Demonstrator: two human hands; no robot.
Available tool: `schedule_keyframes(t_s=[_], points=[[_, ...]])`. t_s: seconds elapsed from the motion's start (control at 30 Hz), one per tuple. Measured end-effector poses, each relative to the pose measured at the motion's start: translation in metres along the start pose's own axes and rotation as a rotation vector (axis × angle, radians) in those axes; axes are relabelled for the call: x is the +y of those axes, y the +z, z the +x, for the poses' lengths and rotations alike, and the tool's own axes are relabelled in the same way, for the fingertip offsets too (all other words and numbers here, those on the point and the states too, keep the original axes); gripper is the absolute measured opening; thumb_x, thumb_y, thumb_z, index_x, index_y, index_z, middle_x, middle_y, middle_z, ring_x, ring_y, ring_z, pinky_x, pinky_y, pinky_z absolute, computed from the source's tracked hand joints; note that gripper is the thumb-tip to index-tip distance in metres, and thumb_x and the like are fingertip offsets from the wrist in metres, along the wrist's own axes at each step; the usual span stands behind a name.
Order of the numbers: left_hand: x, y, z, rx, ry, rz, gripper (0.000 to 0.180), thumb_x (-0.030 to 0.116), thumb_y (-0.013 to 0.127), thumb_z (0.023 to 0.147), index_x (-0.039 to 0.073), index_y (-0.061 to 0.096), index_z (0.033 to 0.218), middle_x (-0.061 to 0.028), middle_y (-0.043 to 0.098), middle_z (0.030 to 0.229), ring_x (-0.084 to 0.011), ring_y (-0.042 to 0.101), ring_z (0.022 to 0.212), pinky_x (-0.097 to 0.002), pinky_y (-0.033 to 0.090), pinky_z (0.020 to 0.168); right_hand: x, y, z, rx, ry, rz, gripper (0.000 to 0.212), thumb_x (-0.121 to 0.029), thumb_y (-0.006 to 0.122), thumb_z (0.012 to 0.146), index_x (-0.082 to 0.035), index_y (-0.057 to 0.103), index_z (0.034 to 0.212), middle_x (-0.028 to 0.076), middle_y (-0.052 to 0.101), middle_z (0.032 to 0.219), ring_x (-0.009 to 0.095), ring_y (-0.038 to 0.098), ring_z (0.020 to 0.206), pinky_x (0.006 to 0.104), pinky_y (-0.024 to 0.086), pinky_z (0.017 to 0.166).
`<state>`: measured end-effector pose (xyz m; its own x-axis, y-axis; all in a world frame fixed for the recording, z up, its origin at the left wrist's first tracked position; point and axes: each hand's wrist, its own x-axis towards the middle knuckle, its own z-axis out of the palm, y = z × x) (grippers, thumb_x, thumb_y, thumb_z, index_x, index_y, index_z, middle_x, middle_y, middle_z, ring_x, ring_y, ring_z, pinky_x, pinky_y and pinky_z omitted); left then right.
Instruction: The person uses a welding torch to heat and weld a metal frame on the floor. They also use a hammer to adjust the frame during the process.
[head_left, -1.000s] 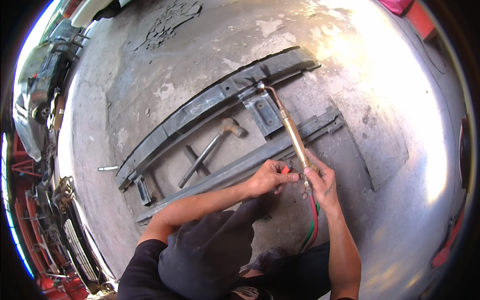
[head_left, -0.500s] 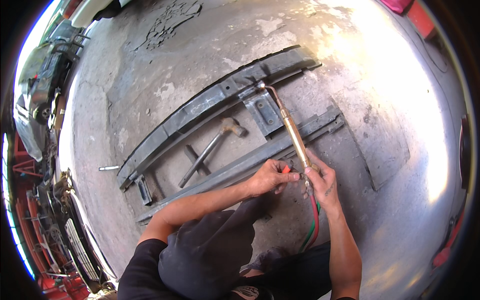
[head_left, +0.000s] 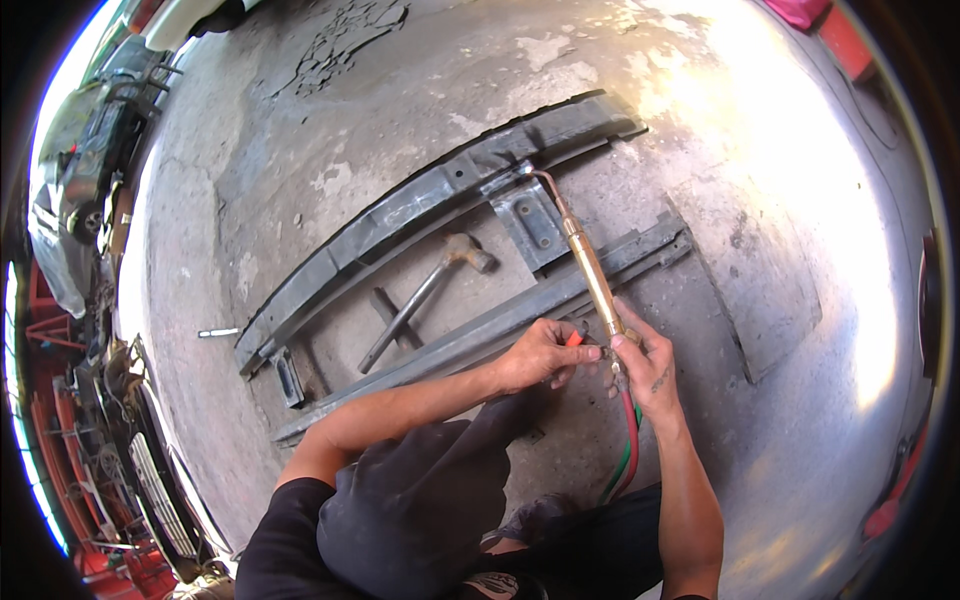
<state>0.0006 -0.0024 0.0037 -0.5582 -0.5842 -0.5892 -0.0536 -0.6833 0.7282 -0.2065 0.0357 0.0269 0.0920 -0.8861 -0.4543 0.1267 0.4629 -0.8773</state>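
Note:
My right hand (head_left: 645, 365) is wrapped round the lower end of a brass gas torch (head_left: 590, 265). Red and green hoses (head_left: 628, 450) run down from its handle. The bent copper tip reaches the joint between a long, curved grey metal bumper beam (head_left: 400, 215) and its bracket (head_left: 528, 228); whether it touches I cannot tell. Close beside the torch's valve end, my left hand (head_left: 545, 355) is closed on a small orange object (head_left: 574, 340), mostly hidden by the fingers. A straight metal bar (head_left: 470, 338) lies on the near side of the beam, just beyond my hands.
Between beam and bar lies a hammer (head_left: 425, 295), across a short dark metal piece (head_left: 388, 310). A small pen-like item (head_left: 218, 333) is left of the beam. Car parts (head_left: 95, 190) crowd the left side. Stained concrete floor (head_left: 300, 140) surrounds everything, with strong sunlight at right.

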Motion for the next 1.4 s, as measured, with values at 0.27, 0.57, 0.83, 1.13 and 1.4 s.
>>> schedule_keyframes(t_s=[0.27,0.57,0.83,1.13,1.4], points=[[-0.010,-0.012,-0.001,0.033,0.007,-0.037,0.029,0.030,0.078,0.097,0.004,0.065,0.096,-0.0022,0.064,0.072,-0.0087,0.053,0.049,-0.0247,0.039,0.044,0.001,0.003,-0.001,-0.001,-0.004,-0.038,0.050,-0.009,0.061,0.100,0.000,0.056,0.149,0.000,0.062,0.077,0.007,0.057,0.061,0.0259,0.048,0.055],[-0.026,-0.100,0.012,0.578,0.279,0.471,0.035,0.030,0.070,0.100,-0.003,0.061,0.107,-0.0108,0.066,0.085,-0.0226,0.064,0.072,-0.0376,0.053,0.067,0.008,0.000,0.003,0.010,-0.034,-0.044,0.051,-0.008,0.063,0.100,0.000,0.056,0.149,-0.001,0.059,0.076,0.006,0.056,0.061,0.0256,0.047,0.055],[-0.066,-0.185,0.014,0.708,0.168,1.091,0.036,0.028,0.072,0.094,-0.002,0.067,0.113,-0.0219,0.070,0.093,-0.0358,0.070,0.089,-0.0447,0.054,0.083,0.002,0.000,0.000,0.015,-0.004,-0.034,0.050,-0.009,0.063,0.100,0.000,0.056,0.149,-0.002,0.058,0.075,0.006,0.055,0.060,0.0259,0.047,0.054],[-0.086,-0.191,0.010,0.697,0.150,1.357,0.035,0.025,0.072,0.091,0.004,0.070,0.119,-0.0255,0.068,0.110,-0.0435,0.066,0.105,-0.0510,0.054,0.092,0.002,-0.001,0.002,0.033,-0.014,-0.035,0.051,-0.011,0.064,0.099,0.001,0.056,0.149,0.000,0.061,0.075,0.008,0.058,0.056,0.0267,0.048,0.049],[-0.067,-0.182,-0.011,0.925,0.355,1.307,0.033,0.015,0.069,0.091,0.005,0.069,0.123,-0.0203,0.064,0.117,-0.0415,0.059,0.112,-0.0499,0.048,0.098,0.004,-0.004,0.002,0.029,-0.007,-0.024,0.051,-0.010,0.063,0.100,0.002,0.056,0.149,0.000,0.061,0.076,0.008,0.058,0.056,0.0268,0.047,0.049]])
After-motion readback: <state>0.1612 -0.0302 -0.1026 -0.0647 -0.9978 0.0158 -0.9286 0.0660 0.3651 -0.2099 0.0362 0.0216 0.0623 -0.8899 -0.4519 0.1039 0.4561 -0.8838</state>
